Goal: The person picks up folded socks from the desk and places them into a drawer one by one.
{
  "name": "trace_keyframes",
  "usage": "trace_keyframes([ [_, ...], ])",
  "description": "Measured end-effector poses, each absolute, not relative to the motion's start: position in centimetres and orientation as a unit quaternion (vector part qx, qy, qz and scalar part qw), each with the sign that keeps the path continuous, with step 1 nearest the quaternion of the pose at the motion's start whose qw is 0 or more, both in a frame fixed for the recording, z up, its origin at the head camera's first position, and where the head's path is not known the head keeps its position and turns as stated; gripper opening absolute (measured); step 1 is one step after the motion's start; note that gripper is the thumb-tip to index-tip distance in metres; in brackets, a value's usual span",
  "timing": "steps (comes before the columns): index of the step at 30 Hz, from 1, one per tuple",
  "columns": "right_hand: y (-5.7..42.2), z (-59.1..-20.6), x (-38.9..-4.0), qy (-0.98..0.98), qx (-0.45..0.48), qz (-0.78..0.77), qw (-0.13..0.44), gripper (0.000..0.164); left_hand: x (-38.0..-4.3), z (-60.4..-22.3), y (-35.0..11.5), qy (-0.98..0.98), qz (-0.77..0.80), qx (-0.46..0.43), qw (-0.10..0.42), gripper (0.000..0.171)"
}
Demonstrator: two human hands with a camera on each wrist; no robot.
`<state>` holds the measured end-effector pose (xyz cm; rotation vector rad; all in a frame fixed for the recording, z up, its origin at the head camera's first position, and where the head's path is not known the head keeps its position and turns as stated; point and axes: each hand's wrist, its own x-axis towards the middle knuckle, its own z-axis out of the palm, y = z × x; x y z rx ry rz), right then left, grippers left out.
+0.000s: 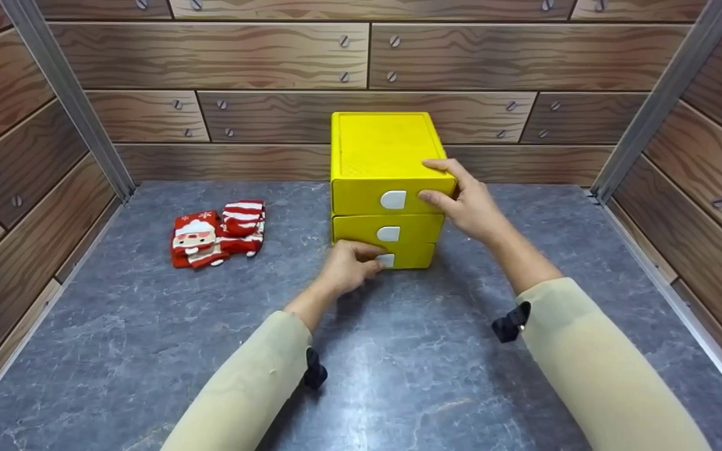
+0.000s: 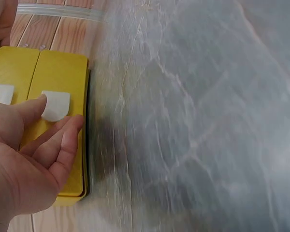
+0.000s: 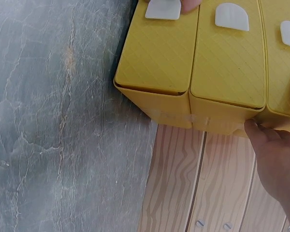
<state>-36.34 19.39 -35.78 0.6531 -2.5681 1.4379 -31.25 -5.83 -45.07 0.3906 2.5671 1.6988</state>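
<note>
A yellow box of three stacked drawers (image 1: 386,145) stands near the back wall, each drawer front bearing a white rounded handle. Low at its front, my left hand (image 1: 345,268) pinches the handle of the bottom drawer (image 1: 416,255). The left wrist view shows thumb and fingers around that white handle (image 2: 56,105). My right hand (image 1: 474,203) grips the upper right corner of the drawer box, thumb on the front and a finger on top. Seen from the right wrist, the right hand (image 3: 275,157) lies against the box's side. All the drawers look pushed in.
Left of the drawer box, a folded red-and-white knitted item (image 1: 195,241) with a Santa face lies on the grey marbled tabletop (image 1: 148,351). Wood-patterned walls (image 1: 210,56) with metal corner strips enclose the back and both sides.
</note>
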Motion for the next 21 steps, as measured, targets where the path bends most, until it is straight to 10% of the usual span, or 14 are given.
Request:
trace_keyframes([
  [21,19.3,-35.8,-36.2,-0.849,0.214,0.479,0.067,0.055,-28.4,-45.1,-5.4,0.824,0.554,0.106,0.047,0.016],
])
